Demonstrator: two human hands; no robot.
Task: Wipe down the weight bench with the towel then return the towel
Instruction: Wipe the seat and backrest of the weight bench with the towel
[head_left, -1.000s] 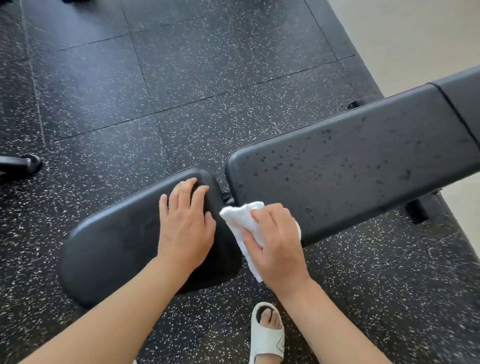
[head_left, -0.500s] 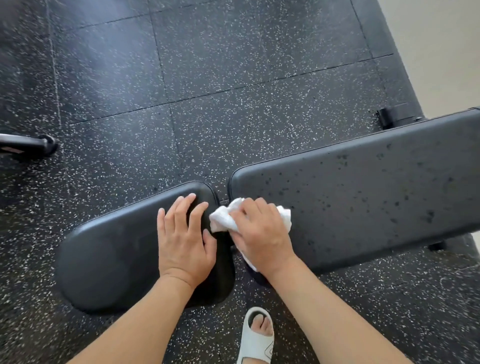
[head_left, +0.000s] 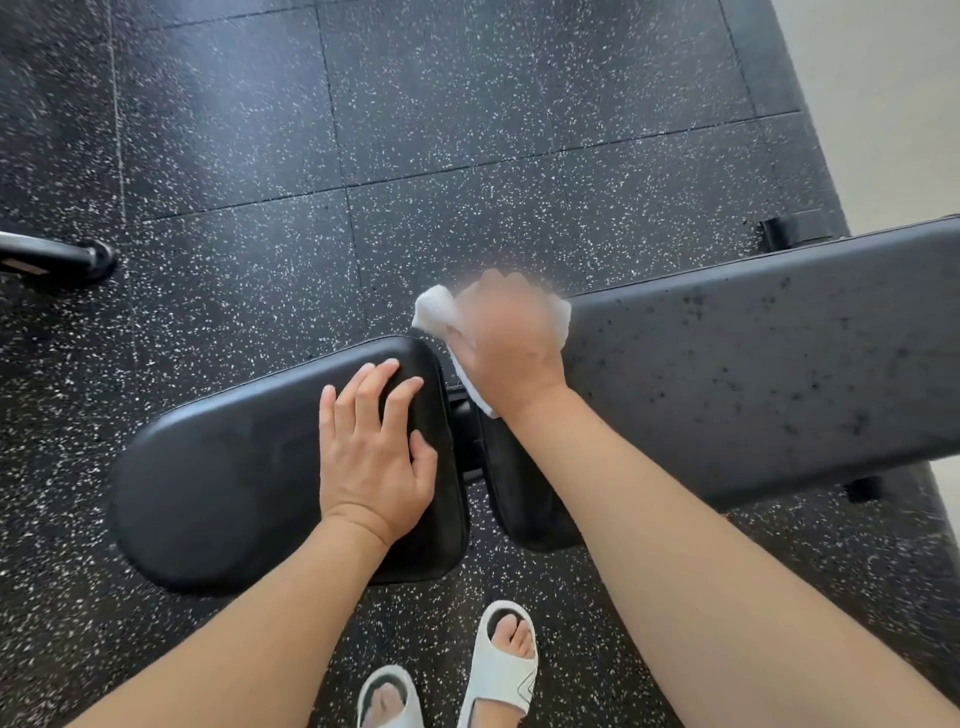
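A white towel (head_left: 439, 312) is being held under the right hand (head_left: 506, 345) at the far corner of the long back pad (head_left: 753, 384) of the weight bench, at the end nearest the seat pad (head_left: 234, 478). The hand is blurred, so the lie of each finger cannot be told exactly, but the fingers are seen curled over the bunched cloth, which is being gripped against the pad's corner. Parts of the towel are showing on both sides of the hand and below it (one fold is hanging down into the gap between the two pads).

The seat pad is being pressed by the left hand (head_left: 374, 457), which is lying flat on it near the end that faces the gap; its fingers are straight and slightly spread, and nothing is being held in them.

The back pad's surface is being shown flecked with small dark spots. Beneath the bench, black rubber floor tiles (head_left: 467, 104) speckled with white are being seen. Two white slide sandals (head_left: 501, 670) are being worn on the feet at the near edge, just beside the bench. A black metal foot (head_left: 57, 257) of some other equipment is lying on the floor at the left edge, well apart from the bench.
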